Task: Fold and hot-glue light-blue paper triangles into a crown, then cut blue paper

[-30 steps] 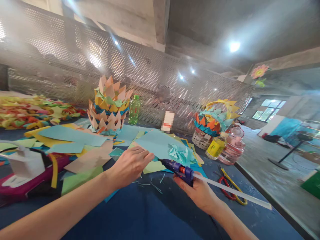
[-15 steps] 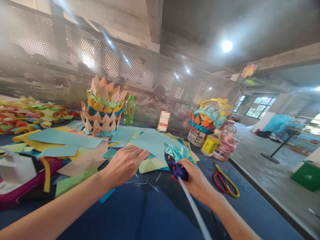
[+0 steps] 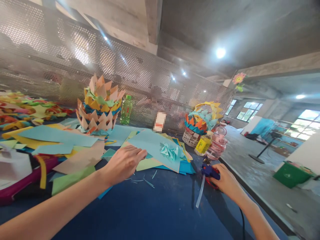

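Observation:
My left hand point(image 3: 127, 160) is closed in a pinch above the sheets, a small piece of teal paper point(image 3: 149, 155) showing at its fingertips. Most of that piece is hidden by the fingers. My right hand point(image 3: 225, 178) grips a dark blue hot glue gun point(image 3: 208, 170), with a clear glue stick point(image 3: 200, 195) trailing from its back end and its nozzle facing away from me. Red-handled scissors point(image 3: 212, 183) lie mostly hidden beneath that hand. A cluster of folded teal paper point(image 3: 172, 151) rests on a light blue sheet point(image 3: 147, 141) between the hands.
A paper-pointed basket point(image 3: 98, 116) stands behind on the left, beside a green bottle point(image 3: 126, 110). At right are another basket point(image 3: 191, 137), a yellow-labelled bottle point(image 3: 203, 144) and a pink bottle point(image 3: 217, 146). Glue strands point(image 3: 148, 183) lie on the blue table. A black cord point(image 3: 242, 220) hangs by my right arm.
My right hand has carried the glue gun rightward, away from the folded teal cluster and over the scissors. My left hand has hardly moved; the view has turned slightly right.

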`<state>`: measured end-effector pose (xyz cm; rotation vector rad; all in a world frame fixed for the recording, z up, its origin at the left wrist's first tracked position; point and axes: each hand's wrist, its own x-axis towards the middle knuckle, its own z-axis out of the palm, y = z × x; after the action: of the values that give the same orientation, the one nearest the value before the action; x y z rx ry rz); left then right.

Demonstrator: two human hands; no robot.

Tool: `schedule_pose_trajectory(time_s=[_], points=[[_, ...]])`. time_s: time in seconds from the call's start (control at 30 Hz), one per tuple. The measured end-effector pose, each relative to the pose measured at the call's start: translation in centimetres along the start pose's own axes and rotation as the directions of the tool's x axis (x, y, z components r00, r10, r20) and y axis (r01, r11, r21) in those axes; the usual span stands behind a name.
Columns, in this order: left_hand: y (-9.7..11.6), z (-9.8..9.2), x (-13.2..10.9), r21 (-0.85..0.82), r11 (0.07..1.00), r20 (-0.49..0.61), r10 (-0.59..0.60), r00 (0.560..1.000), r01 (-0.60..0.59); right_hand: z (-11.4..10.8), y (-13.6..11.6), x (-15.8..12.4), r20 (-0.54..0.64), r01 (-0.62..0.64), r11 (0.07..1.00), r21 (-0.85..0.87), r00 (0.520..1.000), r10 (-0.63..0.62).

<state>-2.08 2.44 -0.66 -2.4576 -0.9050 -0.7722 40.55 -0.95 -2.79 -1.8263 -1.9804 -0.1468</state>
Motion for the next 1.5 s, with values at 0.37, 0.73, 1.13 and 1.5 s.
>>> schedule_pose_trajectory(time_s=[0.37,0.73,1.13,1.5], points=[[0.1,0.0,0.0,-0.018,1.000,-0.014,0.002,1.000,-0.003,-3.4,-4.0,2.3,0.069,0.174,0.985,0.003,0.982,-0.173],[0.0,-0.3,0.0,0.013,1.000,-0.002,-0.003,1.000,0.003,2.9,-12.8,9.6,0.082,-0.044,0.999,-0.028,0.996,0.046],[0.4,-0.5,0.1,-0.035,0.999,0.017,-0.037,0.999,0.038,2.6,-13.6,8.9,0.013,0.048,0.830,0.555,0.998,-0.066],[0.7,-0.5,0.3,-0.034,0.999,-0.026,-0.037,0.999,0.036,2.1,-14.0,7.5,-0.010,0.080,0.702,0.707,0.995,-0.103]])
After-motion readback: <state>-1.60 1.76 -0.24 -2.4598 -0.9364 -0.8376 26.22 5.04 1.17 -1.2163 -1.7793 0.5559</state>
